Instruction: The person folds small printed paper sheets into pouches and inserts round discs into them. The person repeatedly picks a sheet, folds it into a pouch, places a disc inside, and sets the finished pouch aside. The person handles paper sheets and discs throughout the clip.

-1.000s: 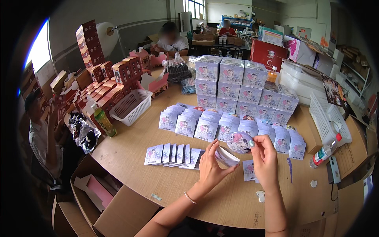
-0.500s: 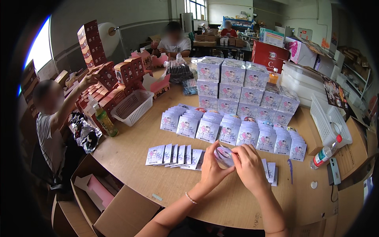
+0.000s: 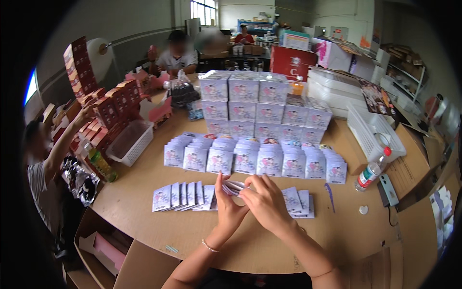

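Observation:
Just above the near part of the table, my left hand (image 3: pixel 230 210) is closed round one edge of a small lilac packet (image 3: pixel 234 187), its thumb and fingers on either side. The fingers of my right hand (image 3: pixel 263 200) pinch the packet's other edge. It is tilted, and what is inside it cannot be made out. To the left of my hands lies an overlapping row of lilac packets (image 3: pixel 163 198); a few more packets (image 3: pixel 291 200) lie just right of them. Beyond stand several fanned stacks of packets (image 3: pixel 220 161) in a line.
Lilac boxes (image 3: pixel 243 91) are piled behind the stacks. On the right are a water bottle (image 3: pixel 371 172), a purple strip (image 3: pixel 330 196) and a white basket (image 3: pixel 368 130). A green drink bottle (image 3: pixel 100 164), another basket (image 3: pixel 132 144) and a person reaching toward red boxes (image 3: pixel 115 108) are at left.
The view has turned right, so the scene sits further left. The packet in my hands has tipped and now shows more of its edge; both hands keep hold of it.

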`<state>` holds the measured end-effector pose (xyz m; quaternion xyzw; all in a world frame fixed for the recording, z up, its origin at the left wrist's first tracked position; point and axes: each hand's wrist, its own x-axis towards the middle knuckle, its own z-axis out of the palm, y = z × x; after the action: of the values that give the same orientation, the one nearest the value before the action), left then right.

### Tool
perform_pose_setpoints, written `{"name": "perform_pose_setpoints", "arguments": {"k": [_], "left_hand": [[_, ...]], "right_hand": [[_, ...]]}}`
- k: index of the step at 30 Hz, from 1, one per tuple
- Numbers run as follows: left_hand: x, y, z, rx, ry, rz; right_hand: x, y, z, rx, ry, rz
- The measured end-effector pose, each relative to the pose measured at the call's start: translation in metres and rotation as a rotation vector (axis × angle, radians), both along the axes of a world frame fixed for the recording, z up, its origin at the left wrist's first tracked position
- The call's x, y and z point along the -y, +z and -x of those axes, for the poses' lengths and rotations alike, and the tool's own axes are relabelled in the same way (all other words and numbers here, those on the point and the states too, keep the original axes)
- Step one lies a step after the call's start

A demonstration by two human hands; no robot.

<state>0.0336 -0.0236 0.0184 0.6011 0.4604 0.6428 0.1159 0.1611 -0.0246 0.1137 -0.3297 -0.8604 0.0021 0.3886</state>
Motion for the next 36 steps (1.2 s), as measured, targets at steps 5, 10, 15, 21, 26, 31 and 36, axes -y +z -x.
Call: {"name": "perform_pose_setpoints", "arguments": {"k": [5,10,15,21,26,31,36], "left_hand": [[0.016,0.005,-0.011,-0.186,-0.351,0.127],[0.022,0.018,-0.017,-0.463,-0.37,0.147],[0.019,0.014,-0.02,-0.592,-0.376,0.149],[0.018,0.013,-0.017,-0.686,-0.328,0.181],[0.017,0.01,-0.015,-0.726,-0.322,0.201],[0.017,0.009,-0.015,-0.74,-0.326,0.216],[0.015,0.006,-0.017,-0.762,-0.333,0.191]], "right_hand": [[-0.012,0.012,-0.062,-0.102,-0.147,0.248],[-0.08,-0.002,-0.173,-0.07,-0.32,0.38],[-0.138,-0.038,-0.224,0.011,-0.389,0.797],[-0.166,-0.074,-0.229,0.194,-0.377,0.464],[-0.167,-0.079,-0.219,0.337,-0.461,0.478],[-0.158,-0.066,-0.211,0.534,-0.489,0.366],[-0.165,-0.07,-0.216,0.576,-0.442,0.254]]}}
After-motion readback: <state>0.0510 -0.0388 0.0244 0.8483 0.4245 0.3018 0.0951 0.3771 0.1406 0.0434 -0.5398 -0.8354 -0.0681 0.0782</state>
